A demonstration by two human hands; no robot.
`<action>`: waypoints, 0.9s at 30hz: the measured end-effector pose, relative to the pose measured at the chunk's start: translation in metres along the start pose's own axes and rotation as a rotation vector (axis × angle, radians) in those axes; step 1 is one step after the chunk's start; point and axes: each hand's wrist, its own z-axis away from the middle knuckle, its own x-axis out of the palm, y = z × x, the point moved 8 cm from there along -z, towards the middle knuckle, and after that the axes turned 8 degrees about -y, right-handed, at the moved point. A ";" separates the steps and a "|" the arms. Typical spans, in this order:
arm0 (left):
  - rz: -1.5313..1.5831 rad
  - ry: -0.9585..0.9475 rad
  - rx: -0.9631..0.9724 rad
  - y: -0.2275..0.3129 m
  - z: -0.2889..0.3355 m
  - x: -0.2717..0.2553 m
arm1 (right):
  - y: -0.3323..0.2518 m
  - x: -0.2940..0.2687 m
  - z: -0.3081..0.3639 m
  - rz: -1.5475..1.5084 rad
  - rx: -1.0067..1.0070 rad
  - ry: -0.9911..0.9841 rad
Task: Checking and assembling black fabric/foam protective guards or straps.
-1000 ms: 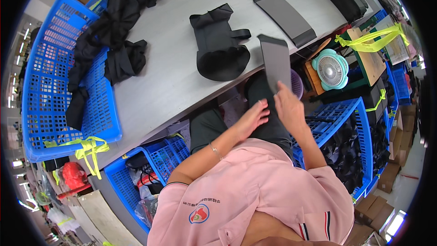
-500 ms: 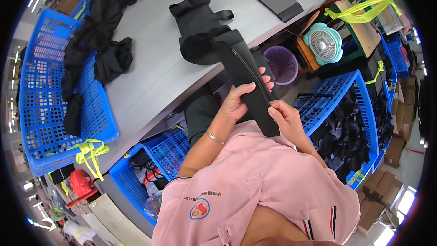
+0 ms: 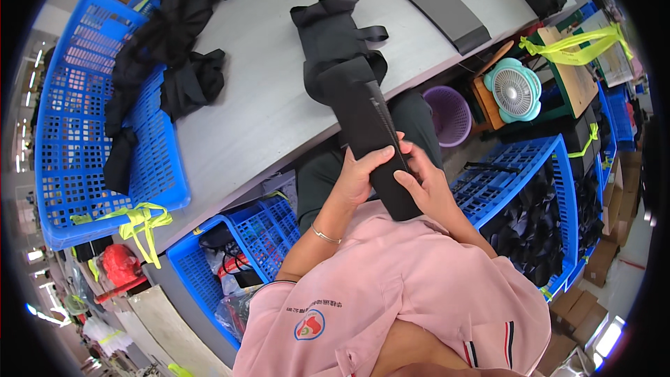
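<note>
A long black fabric piece (image 3: 366, 115), like a padded brace or support strap, runs from the grey table down to my lap. A seam or zip-like line shows along its right edge. Its far part lies on the table, with a curled band and a small side loop. My left hand (image 3: 360, 176) grips the near strip from the left, thumb on top and fingers mostly hidden beneath. My right hand (image 3: 424, 180) closes on the strip's right edge, thumb and fingers pinching it. The strip's blunt near end points at my pink shirt (image 3: 377, 258).
A blue crate (image 3: 73, 160) with black fabric hanging over it stands left. Another blue crate (image 3: 567, 195) of black pieces is at right. A grey-and-black panel (image 3: 441, 10) lies on the table (image 3: 244, 98). Beyond the edge are a purple basket (image 3: 450, 115) and a turquoise fan (image 3: 514, 89).
My right hand has moved up along the strip's edge, closer to the left hand. The strip's upper face has turned somewhat. The whole view has shifted slightly, with the table lying further right.
</note>
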 end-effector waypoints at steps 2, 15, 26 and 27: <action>-0.292 0.048 0.227 0.021 0.001 0.000 | 0.001 -0.001 -0.012 -0.009 -0.135 0.033; -1.496 0.512 0.612 0.116 -0.043 -0.053 | -0.002 -0.019 -0.045 0.288 -0.131 0.156; -1.467 -0.177 0.550 0.065 -0.014 0.042 | 0.018 -0.007 -0.128 0.578 -0.516 0.232; -1.464 -0.122 0.643 0.072 -0.004 0.041 | 0.030 -0.013 -0.134 0.398 -0.453 0.178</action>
